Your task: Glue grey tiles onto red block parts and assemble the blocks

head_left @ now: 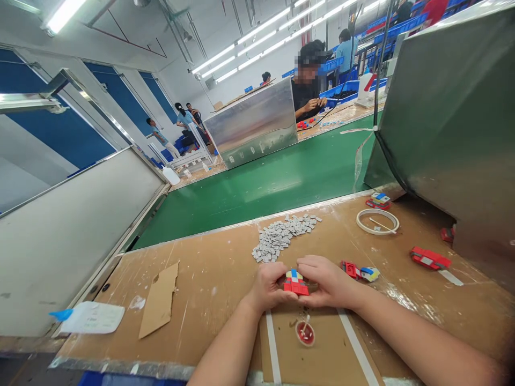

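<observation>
Between my two hands is a small red plastic toy part (296, 285) with a blue, yellow and grey top. My left hand (270, 285) grips its left side with fingers curled, and my right hand (322, 281) closes on its right side. Just below them, a small round cup (304, 333) of red liquid with a thin stick in it rests on a cardboard sheet (322, 364). A heap of small grey square pieces (277, 238) lies beyond my hands. Right of my right wrist sits another red toy part (351, 269) with a yellow and blue piece.
A green conveyor belt (257, 185) runs behind the bench. At right are a tape roll (378, 221), a red toy part (429, 258) and a large metal panel (438, 128). A white bottle (94, 317) and cardboard scrap (160, 300) lie left. A person (309, 80) works across the belt.
</observation>
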A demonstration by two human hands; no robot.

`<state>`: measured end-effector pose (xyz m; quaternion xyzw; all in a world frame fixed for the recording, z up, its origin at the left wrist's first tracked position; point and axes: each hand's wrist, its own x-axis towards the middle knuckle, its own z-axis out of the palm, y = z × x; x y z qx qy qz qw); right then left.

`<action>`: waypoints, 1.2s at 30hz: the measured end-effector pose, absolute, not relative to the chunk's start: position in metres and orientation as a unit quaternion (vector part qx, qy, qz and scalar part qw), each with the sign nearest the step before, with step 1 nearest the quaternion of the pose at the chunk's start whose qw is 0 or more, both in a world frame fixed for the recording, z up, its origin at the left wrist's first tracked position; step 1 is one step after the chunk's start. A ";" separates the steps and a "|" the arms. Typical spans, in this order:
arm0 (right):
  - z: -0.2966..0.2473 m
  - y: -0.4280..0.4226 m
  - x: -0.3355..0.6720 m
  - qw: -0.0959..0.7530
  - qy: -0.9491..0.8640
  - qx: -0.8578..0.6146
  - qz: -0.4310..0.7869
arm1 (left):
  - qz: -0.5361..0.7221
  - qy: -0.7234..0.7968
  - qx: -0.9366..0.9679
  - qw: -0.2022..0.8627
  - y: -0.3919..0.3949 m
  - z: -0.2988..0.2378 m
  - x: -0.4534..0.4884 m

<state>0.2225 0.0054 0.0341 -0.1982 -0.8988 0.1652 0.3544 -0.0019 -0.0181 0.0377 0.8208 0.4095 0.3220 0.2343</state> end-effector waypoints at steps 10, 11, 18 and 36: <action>0.035 0.005 0.223 0.367 -0.898 -0.191 0.148 | 0.326 0.400 0.820 0.247 -0.018 0.037 -0.003; 0.035 0.005 0.223 0.369 -0.898 -0.191 0.146 | 0.325 0.398 0.821 0.249 -0.017 0.037 -0.003; 0.035 0.006 0.223 0.364 -0.901 -0.186 0.144 | 0.331 0.399 0.818 0.248 -0.018 0.039 -0.002; 0.039 0.005 0.222 0.392 -0.895 -0.176 0.121 | 0.347 0.387 0.825 0.222 -0.018 0.037 -0.001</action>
